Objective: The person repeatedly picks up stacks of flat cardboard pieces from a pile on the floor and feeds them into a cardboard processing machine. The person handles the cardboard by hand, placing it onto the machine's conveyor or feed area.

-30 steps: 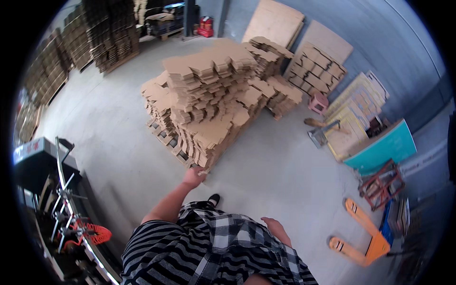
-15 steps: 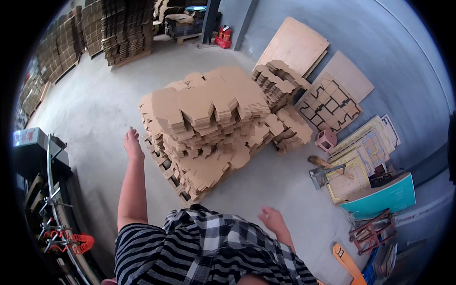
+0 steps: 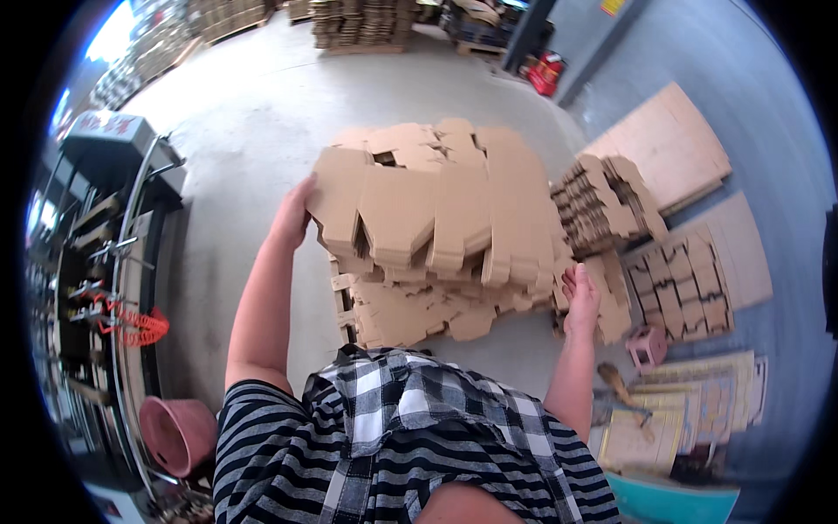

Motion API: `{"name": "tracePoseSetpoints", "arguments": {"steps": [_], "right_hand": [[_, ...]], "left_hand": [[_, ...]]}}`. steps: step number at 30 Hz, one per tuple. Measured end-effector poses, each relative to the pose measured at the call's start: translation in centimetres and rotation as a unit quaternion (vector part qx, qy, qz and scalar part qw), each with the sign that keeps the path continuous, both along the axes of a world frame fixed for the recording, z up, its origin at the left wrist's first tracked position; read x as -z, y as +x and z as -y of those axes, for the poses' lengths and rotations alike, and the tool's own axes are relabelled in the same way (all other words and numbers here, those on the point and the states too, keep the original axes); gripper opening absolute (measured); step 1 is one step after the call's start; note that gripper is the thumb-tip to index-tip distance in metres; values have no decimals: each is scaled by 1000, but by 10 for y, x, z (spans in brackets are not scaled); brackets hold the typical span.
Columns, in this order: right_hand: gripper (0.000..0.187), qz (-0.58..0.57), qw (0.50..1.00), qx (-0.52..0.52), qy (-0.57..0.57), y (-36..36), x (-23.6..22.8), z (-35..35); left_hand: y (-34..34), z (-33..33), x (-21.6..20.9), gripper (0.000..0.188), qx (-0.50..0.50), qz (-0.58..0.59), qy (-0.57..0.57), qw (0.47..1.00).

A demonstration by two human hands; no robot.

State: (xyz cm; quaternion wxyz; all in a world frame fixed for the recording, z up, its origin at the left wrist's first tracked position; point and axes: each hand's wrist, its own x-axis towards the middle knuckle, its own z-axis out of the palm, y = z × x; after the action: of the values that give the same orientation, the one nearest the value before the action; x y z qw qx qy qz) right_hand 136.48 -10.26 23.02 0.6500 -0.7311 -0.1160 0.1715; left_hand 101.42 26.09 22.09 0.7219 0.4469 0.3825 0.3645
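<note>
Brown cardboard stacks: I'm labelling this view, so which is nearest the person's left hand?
The large central brown cardboard stack: the left hand is at its left edge; the other stacks stand farther off.

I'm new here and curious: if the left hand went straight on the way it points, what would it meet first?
The left hand would probably meet the left edge of the cardboard stack, right beside it; whether they touch is unclear.

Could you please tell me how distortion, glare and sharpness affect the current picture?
Head view: black corners, and a bowed edge on the upper leaning board; head view: washed-out glare at the upper left; head view: the cardboard stack, left hand and right hand are easy to make out; head view: the red fire extinguishers look soft.
</note>
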Motion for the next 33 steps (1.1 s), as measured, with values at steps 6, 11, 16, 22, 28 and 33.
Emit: {"name": "tracePoseSetpoints", "arguments": {"steps": [6, 11, 16, 22, 28, 33], "right_hand": [[55, -121, 974, -187, 28, 31, -10, -66], [43, -156, 958, -235, 42, 50, -11, -66], [46, -203, 956, -212, 4, 54, -21, -67], [47, -204, 956, -210, -6, 58, -31, -78], [45, -117, 972, -202, 0, 53, -64, -75], [46, -187, 958, -214, 35, 68, -43, -75]], "left_hand": [[7, 14, -16, 57, 21, -72, -25, 997], [7, 29, -20, 62, 28, -63, -4, 998], [5, 22, -6, 64, 32, -48, 10, 998], [6, 26, -2, 69, 74, -49, 10, 996], [6, 29, -6, 74, 78, -5, 14, 997], [9, 31, 1, 75, 67, -16, 54, 996]]}}
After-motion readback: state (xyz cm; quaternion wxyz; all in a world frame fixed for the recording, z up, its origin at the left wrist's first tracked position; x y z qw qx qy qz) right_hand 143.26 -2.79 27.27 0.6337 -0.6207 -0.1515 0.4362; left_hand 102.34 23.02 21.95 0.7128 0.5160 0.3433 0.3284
